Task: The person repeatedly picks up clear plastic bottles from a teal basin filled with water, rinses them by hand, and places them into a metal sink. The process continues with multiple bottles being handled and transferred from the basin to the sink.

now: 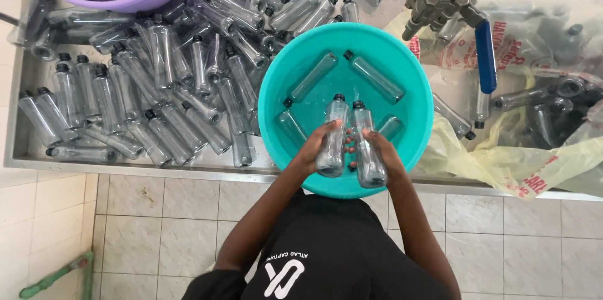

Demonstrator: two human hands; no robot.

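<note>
Seen from above by the head camera, two clear plastic bottles with small black screw caps stand side by side over a round teal basin (pixel 276 96). Each bottle is a slim, smooth cylinder, see-through with a grey tint. The left hand (pixel 312 147) has its grip wrapped around the left bottle (pixel 331 140), fingers curled about its lower half. The right hand (pixel 381 152) has its grip closed around the right bottle (pixel 366 149) in the same way. The two bottles touch or nearly touch, caps pointing away from the person. Four more bottles (pixel 375 76) lie flat in the glossy basin. Left of it, a heap of matching capped bottles (pixel 157 86) covers the metal bench (pixel 38 163). A lilac bowl (pixel 144 0) holds more.
</note>
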